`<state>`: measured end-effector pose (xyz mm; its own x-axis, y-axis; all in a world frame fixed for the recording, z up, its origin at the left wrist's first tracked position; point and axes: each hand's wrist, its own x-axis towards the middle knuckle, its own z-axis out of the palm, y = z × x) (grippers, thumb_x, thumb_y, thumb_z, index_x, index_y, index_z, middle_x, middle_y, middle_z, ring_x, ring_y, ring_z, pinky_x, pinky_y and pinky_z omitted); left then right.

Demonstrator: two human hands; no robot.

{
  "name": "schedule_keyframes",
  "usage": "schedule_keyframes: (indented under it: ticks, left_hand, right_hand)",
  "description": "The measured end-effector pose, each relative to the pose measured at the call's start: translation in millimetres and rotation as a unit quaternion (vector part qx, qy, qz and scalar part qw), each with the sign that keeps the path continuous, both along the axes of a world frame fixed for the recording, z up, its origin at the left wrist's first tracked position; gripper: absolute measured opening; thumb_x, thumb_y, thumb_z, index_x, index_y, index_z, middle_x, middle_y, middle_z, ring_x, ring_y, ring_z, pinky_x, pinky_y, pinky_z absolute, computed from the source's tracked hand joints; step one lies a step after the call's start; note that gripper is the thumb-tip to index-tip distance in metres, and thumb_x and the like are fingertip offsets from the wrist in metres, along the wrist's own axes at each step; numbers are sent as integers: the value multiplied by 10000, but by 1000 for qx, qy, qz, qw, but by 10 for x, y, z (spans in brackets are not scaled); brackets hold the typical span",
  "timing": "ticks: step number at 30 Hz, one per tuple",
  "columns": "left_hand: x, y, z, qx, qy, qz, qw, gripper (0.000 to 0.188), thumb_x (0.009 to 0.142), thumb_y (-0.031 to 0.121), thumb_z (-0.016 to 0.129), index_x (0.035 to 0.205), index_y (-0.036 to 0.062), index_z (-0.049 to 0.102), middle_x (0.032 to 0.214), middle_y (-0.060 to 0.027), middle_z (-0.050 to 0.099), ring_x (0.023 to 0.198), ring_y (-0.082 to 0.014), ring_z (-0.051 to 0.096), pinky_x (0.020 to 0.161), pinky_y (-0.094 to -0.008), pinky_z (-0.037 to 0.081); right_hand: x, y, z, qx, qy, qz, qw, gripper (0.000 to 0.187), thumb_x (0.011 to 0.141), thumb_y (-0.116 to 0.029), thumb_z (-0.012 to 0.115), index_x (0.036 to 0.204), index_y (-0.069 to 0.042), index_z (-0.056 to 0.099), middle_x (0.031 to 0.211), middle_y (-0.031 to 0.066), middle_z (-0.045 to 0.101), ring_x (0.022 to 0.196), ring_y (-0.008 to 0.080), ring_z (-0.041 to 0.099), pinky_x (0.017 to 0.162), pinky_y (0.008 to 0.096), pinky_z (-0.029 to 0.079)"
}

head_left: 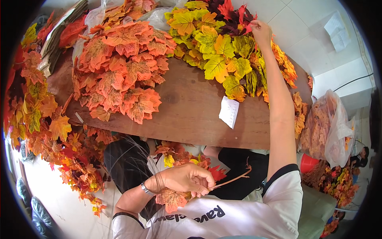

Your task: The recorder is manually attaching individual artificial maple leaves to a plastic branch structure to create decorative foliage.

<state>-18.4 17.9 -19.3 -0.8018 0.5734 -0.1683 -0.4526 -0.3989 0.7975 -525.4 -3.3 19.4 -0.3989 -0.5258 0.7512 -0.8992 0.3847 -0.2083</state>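
My left hand (187, 179), with a watch at its wrist, is closed on a brown artificial stem (232, 178) in front of my chest. An orange maple leaf (171, 200) hangs just below its fingers. My right arm stretches to the far side of the wooden table (191, 103). There my right hand (260, 34) pinches the edge of a red artificial leaf (250, 27). That leaf is beside dark red leaves and a heap of yellow-green maple leaves (217, 46). A large pile of orange maple leaves (123, 71) lies to the left.
A paper slip (229, 112) lies near the table's front edge. Leaf garlands (59, 127) hang at the left, and more leaves (181, 153) rest at my lap. On the right are a plastic bag (336, 131) of leaves and a red container (308, 163).
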Motion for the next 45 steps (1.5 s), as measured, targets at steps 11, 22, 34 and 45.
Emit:
schedule_keyframes:
  ticks: [11,22,34,45]
  left_hand:
    - [-9,-110,23,54,-28,99,993,122,802,49,622,898,-9,575,745,-57,607,620,-85,589,539,-205,472]
    - [6,16,-57,77,-9,194,978,96,815,39,590,888,-13,556,767,-60,606,676,-108,601,561,-207,481]
    - [-5,-67,2,139,37,415,898,90,847,52,554,927,22,528,780,-66,605,662,-113,605,559,-188,480]
    - [-6,24,57,138,88,395,904,93,840,48,561,901,39,491,745,-89,605,624,-125,595,508,-180,453]
  right_hand:
    - [-143,-307,-37,72,-42,-74,994,232,726,-327,633,809,-116,684,746,95,649,708,247,618,681,357,472]
    - [-250,198,547,-225,-556,168,782,157,791,-53,617,895,59,583,822,109,607,715,141,574,599,205,472]
    - [3150,1626,98,-268,-719,411,491,133,826,-126,587,873,-9,544,722,43,518,549,81,466,396,169,379]
    - [4068,1447,-284,-264,-810,357,383,100,811,-97,602,848,-4,598,784,30,579,661,97,515,571,209,373]
